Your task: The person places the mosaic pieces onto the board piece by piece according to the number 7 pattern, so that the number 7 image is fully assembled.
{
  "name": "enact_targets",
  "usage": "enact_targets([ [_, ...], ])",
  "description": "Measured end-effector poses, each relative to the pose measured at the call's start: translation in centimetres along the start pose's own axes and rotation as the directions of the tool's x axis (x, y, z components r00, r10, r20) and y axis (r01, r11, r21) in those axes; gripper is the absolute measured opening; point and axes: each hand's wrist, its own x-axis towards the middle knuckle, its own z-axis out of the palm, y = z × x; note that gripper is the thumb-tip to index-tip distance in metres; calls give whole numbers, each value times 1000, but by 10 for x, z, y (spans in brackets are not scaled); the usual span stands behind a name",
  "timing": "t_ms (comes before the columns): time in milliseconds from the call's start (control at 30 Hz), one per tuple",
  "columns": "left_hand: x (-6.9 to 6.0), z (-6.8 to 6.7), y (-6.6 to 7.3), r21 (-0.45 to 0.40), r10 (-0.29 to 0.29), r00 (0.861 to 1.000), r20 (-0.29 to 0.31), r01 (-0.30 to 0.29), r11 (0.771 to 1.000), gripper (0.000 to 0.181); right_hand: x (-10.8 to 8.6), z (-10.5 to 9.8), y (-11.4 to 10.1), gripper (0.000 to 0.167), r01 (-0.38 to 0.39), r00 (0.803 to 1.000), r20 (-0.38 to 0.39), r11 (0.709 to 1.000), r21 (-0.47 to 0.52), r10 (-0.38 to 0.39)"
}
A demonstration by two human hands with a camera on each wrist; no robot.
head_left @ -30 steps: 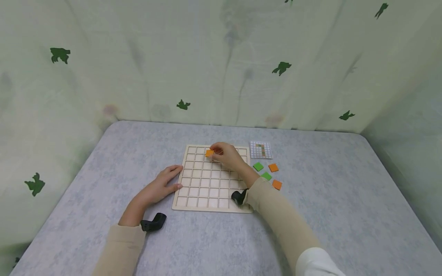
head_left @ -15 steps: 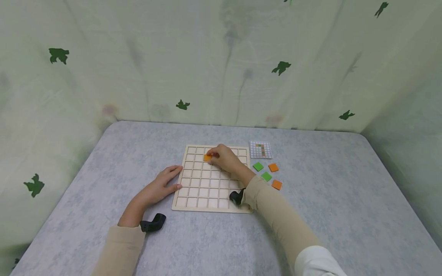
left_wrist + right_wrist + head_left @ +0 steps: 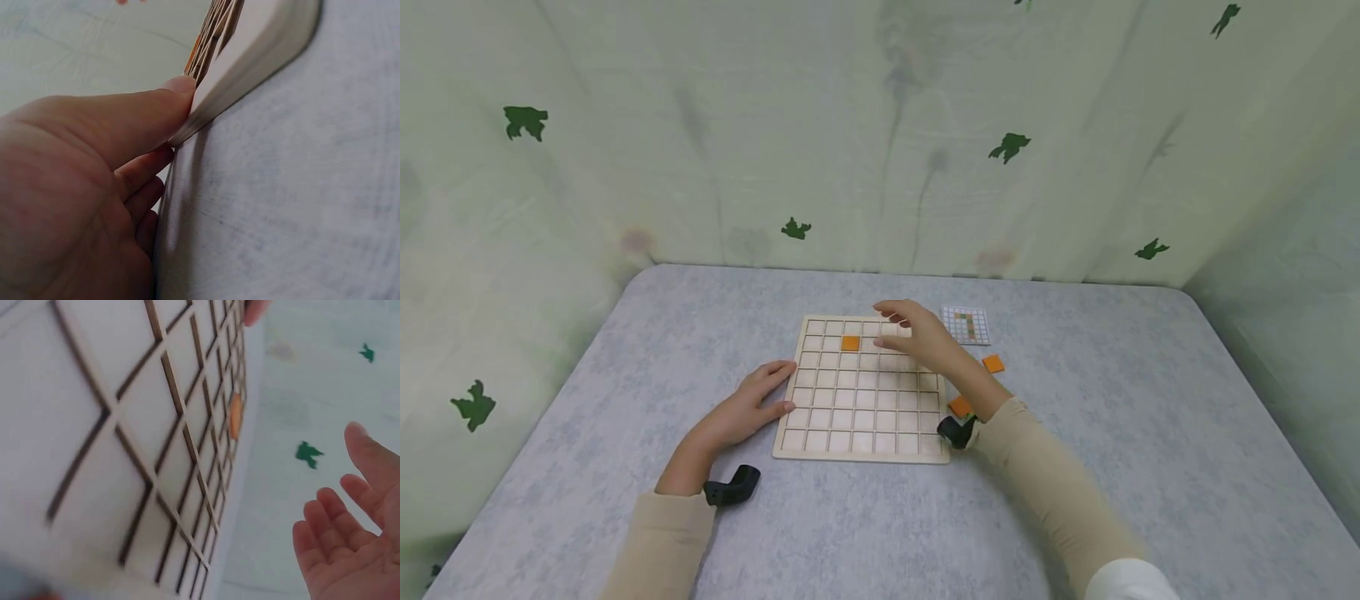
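A wooden grid board lies on the table, its square cells marked off by thin strips. One orange square tile sits in a cell of the second row from the far edge. My left hand rests at the board's left edge; in the left wrist view its thumb touches the rim. Above the board's far right part hovers my right hand, thumb and fingers spread apart with nothing between them, as the right wrist view also shows.
Right of the board's far corner lies a small pattern card with a printed grid. An orange tile lies below it. Another orange tile, partly hidden by the right wrist, is near the board's right edge. A curtain hangs behind the table.
The right hand set the orange tile into its cell, let go, and drew back to the right with fingers spreading. Its arm now hides the green tiles. The left hand stayed put.
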Motion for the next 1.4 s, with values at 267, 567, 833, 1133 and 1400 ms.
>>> enact_targets([
  [267, 0, 0, -1, 6, 7, 1000, -6, -7, 1000, 65, -42, -32, 15, 54, -20, 998, -64, 1000, -21, 19],
  [567, 0, 1, -1, 16, 20, 1000, -7, -20, 1000, 64, -73, -42, 48, 61, -177, 984, 1, 984, -24, 177],
  [833, 0, 1, -3, 15, 7, 1000, -7, -7, 1000, 65, -78, -44, 62, 40, -208, 978, 6, 970, -124, 210],
  [1133, 1, 0, -1, 10, -3, 1000, 1, 3, 1000, 64, -73, -45, 60, 30, -192, 980, 10, 947, -256, 201],
  [1400, 0, 1, -2, 15, 3, 1000, -6, -3, 1000, 65, -60, -48, 39, 32, -110, 993, -51, 976, -185, 102],
])
